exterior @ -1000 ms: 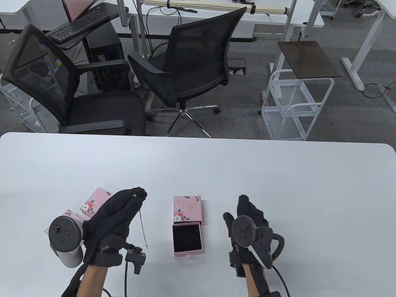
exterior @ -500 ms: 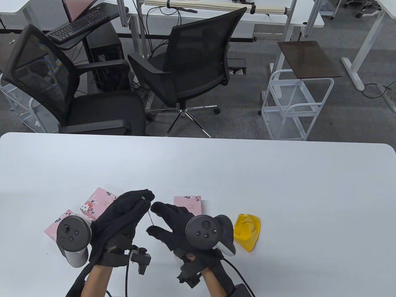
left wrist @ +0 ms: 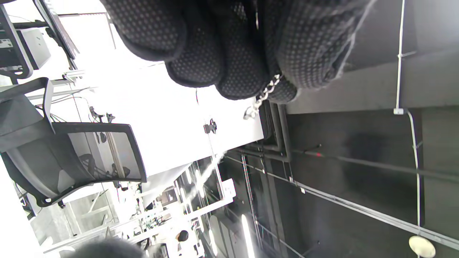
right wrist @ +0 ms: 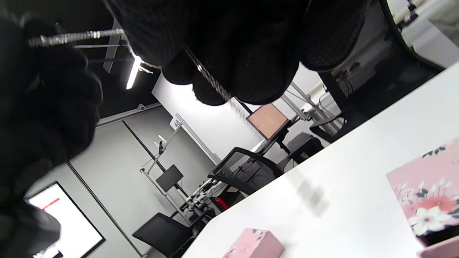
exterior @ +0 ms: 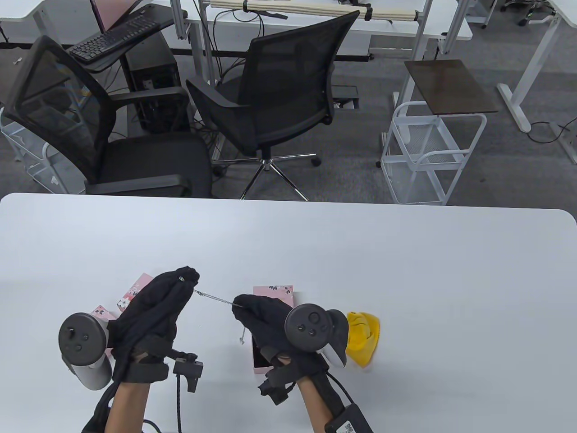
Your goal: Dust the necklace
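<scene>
At lower left of the table view, the left hand (exterior: pixel 148 315) pinches one end of the necklace (exterior: pixel 215 297) at its fingertips, above the white surface (exterior: pixel 405 279) and two pink boxes (exterior: pixel 135 295). The chain runs taut to the right, lifted off the surface, into the right hand (exterior: pixel 263 315) – its fingers curled round the chain, a short tail dangling below. Under that hand lies an open pink box (exterior: pixel 263 365), its lid (exterior: pixel 275 293) just behind; a yellow cloth (exterior: pixel 365 336) sits at right.
</scene>
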Demonstrator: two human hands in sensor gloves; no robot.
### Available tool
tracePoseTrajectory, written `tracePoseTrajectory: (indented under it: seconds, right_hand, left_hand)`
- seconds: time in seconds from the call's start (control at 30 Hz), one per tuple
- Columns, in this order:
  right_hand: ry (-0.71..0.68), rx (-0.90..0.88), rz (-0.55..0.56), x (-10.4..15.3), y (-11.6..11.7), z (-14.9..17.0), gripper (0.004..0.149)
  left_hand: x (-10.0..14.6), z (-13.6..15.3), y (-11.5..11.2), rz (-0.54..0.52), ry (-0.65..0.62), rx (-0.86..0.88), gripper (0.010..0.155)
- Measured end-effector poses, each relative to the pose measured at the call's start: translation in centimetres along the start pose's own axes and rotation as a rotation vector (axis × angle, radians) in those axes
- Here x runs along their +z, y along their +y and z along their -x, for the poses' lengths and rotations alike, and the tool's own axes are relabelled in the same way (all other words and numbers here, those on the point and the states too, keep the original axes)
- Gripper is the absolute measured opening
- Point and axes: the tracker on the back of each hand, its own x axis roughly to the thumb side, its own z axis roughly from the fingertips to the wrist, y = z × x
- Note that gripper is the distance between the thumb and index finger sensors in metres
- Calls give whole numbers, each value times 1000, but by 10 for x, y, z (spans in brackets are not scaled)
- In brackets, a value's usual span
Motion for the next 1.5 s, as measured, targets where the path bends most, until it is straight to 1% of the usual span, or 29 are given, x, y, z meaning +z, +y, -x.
tracePoseTrajectory:
  seconds: [0.1, 0.33, 0.4, 0.47, 0.6, 0.7, 0.8, 0.9, 1.13, 1.2, 1.3, 1.37, 1.5]
  right_hand:
    - [14, -60, 22, 1, -11, 4, 36]
    - [73, -68, 50, 4, -29, 16, 36]
    - [96, -83, 85, 5, -32, 20, 36]
    - [110, -106, 90, 5, -37, 24, 36]
    - [110, -177, 105, 6, -41, 25, 36]
    - [121, -172, 158, 10, -47, 24, 36]
    - [124, -163, 233, 14, -57, 22, 36]
    - [147, -183, 337, 21, -68, 23, 36]
    - [144, -257, 485, 33, -89, 27, 36]
    - [140, -261, 519, 35, -93, 26, 36]
    - [127, -244, 543, 37, -94, 23, 36]
    - [116, -223, 539, 36, -93, 20, 36]
    - [86, -193, 524, 34, -88, 14, 35]
  left_hand:
    - [-2, 4, 12, -42, 13, -12, 35]
    - [-3, 12, 33, -117, 44, 21, 35]
    - [-3, 13, 38, -135, 49, 28, 35]
    - [-4, 15, 44, -142, 56, 32, 35]
    - [-4, 19, 45, -156, 67, 7, 35]
    - [-5, 20, 40, -144, 68, -27, 35]
    - [-7, 25, 30, -128, 77, -88, 35]
    - [-10, 37, 7, -56, 114, -151, 35]
    - [-9, 60, -44, 166, 173, -343, 36]
    - [-7, 67, -63, 288, 186, -426, 36]
    - [-3, 73, -86, 428, 165, -546, 36]
    - [0, 75, -97, 507, 162, -573, 36]
    - [5, 77, -111, 600, 142, -604, 36]
